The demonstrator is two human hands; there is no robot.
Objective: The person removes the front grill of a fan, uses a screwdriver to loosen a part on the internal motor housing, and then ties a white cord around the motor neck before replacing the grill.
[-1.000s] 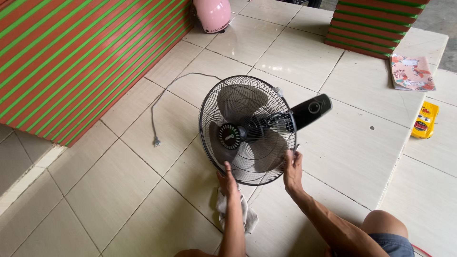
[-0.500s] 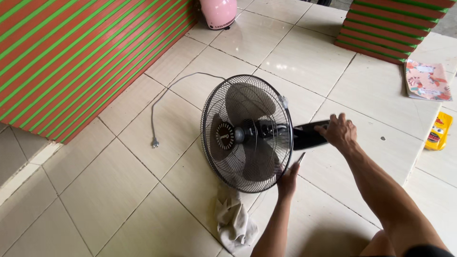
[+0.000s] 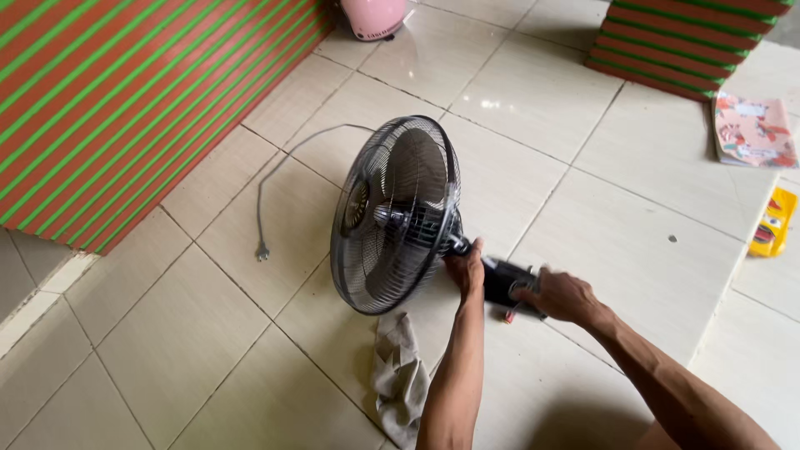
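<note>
Nearest to us, a crumpled grey rag (image 3: 400, 379) lies on the tiled floor (image 3: 208, 333), just beside the lower rim of the fan's wire cage. Our left hand (image 3: 468, 271) closes on the neck behind the cage of the black fan (image 3: 400, 217); half a second ago it reached up at the cage's lower edge. Our right hand (image 3: 560, 296) is closed on the black motor housing (image 3: 508, 279) (it held the same part earlier, but higher and farther right). The hands now sit close together, and the fan, formerly facing us more squarely, stands on edge, turned toward the left. Beyond it, the grey power cord (image 3: 279, 179) trails to its unplugged end. Farther off we see a pink container (image 3: 375, 17), a yellow packet (image 3: 773, 223) and a printed booklet (image 3: 754, 132).
</note>
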